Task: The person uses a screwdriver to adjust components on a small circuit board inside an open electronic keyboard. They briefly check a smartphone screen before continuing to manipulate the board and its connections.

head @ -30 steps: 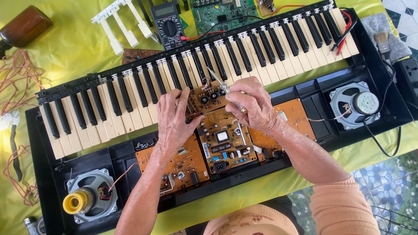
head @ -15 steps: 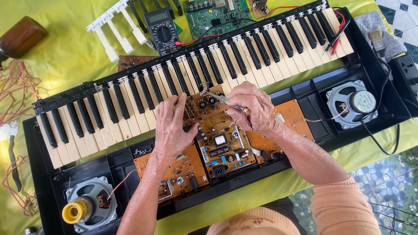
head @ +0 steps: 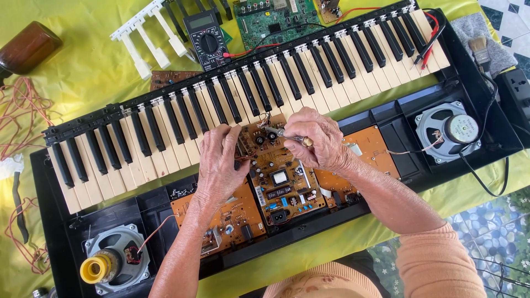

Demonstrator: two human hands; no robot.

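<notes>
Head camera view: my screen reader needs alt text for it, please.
Two hands work on a brown circuit board inside an opened electronic keyboard: the left hand steadies the board while the right hand holds a small metal tool to it. Speakers sit at both ends.

Black multimeter [head: 208,40] lies just above the keyboard's key row [head: 248,99], small grey rectangular screen [head: 202,21] at its top end. White rectangular label [head: 280,177] sits on the brown circuit board [head: 279,176] below the keys, between the hands. No packages or signs.
</notes>
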